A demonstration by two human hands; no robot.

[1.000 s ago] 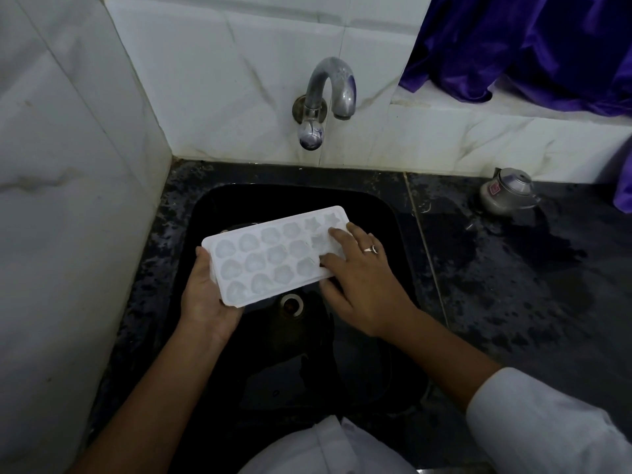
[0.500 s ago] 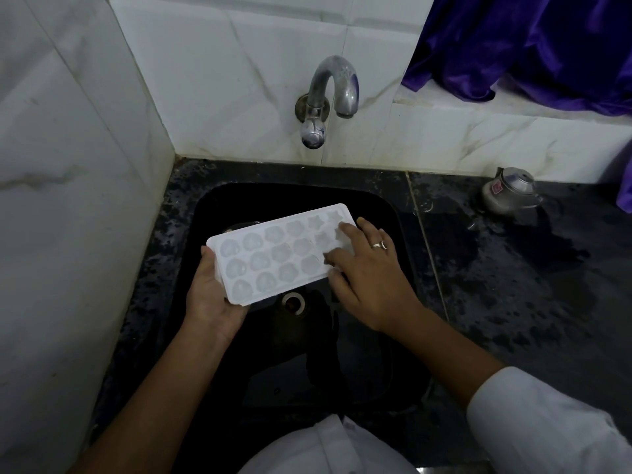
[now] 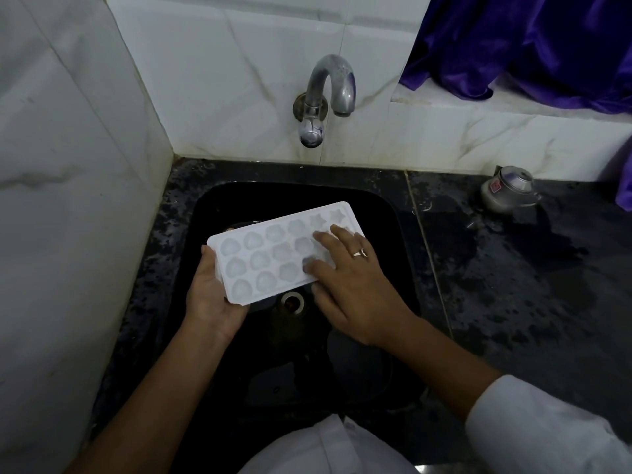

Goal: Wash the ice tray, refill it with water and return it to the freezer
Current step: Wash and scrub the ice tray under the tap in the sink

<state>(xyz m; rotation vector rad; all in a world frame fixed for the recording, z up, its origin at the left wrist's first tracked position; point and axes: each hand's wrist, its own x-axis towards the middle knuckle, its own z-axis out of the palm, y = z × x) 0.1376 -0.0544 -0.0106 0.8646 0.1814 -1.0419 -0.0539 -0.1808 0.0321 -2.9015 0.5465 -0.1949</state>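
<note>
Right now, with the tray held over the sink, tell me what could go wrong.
1. The left hand grips only one end of the ice tray while the right hand presses on the other end; it could tip or slip into the sink.
2. No water shows running from the tap, so the cells may stay unrinsed.

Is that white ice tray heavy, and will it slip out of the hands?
Probably light: the left hand holds the ice tray up by one end over the sink. It seems stiff, lying flat without sagging. It may be slippery, being smooth plastic; the right hand rests its fingers on top, likely steadying it.
</note>
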